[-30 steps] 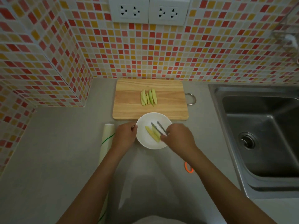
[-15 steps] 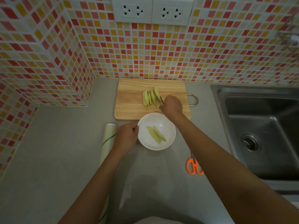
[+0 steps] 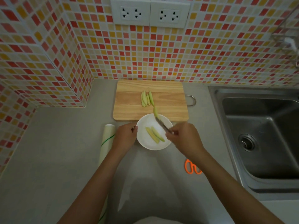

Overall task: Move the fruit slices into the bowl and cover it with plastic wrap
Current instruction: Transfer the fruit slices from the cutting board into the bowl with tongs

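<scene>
The right hand [image 3: 182,139] curls its fingers around a pair of slim metal tongs [image 3: 162,125], whose tips pinch one pale green fruit slice [image 3: 155,112] above the far rim of the round white bowl [image 3: 145,122]. The left hand [image 3: 125,137] grips the bowl's left edge, its fingers curled against the rim. Two long green fruit slices [image 3: 155,136] lie side by side inside the bowl. A small cluster of remaining green slices [image 3: 146,99] lies on the rectangular wooden cutting board [image 3: 129,109], which sits just behind the bowl on the grey surface [image 3: 48,159]. A roll of clear plastic wrap [image 3: 107,139] lies just left of the left hand. Orange-handled scissors [image 3: 191,167] rest on the surface near the right forearm, with the steel sink [image 3: 258,143] to the right.
</scene>
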Tool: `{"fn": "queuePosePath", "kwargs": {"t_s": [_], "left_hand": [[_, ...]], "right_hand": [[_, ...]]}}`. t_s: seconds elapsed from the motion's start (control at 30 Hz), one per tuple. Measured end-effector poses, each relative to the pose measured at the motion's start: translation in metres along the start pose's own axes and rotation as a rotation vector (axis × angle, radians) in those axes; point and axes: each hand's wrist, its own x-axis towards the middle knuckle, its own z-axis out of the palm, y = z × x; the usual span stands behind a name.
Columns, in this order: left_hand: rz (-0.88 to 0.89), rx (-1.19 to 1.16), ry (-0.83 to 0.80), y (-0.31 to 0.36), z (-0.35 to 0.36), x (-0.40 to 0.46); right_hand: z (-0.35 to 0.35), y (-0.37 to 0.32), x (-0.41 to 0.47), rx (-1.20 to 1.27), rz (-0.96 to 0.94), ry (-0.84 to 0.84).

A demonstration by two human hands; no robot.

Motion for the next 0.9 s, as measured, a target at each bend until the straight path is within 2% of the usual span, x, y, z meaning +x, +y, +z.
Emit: {"fn": "queuePosePath", "kwargs": {"t_s": [0.17, 0.3, 0.43, 0.67, 0.8, 0.9], "left_hand": [[-0.009, -0.005, -0.004, 0.0, 0.001, 0.002], [0.006, 0.002, 0.002, 0.0, 0.0, 0.002], [0.009, -0.006, 0.002, -0.002, 0.001, 0.002], [0.02, -0.021, 0.011, -0.002, 0.001, 0.001], [0.016, -0.013, 0.012, -0.001, 0.001, 0.001], [0.012, -0.006, 0.009, 0.0, 0.001, 0.002]], "right_hand": [[0.022, 0.004, -0.026, -0.22, 0.05, -0.184], [0.015, -0.004, -0.007, -0.222, 0.03, -0.064], [0.007, -0.017, 0.054, -0.184, 0.037, 0.07], [0.037, -0.028, 0.124, -0.281, 0.036, 0.001], [0.034, -0.027, 0.128, -0.217, 0.055, 0.011], [0.018, -0.023, 0.102, -0.079, 0.058, 0.051]]}}
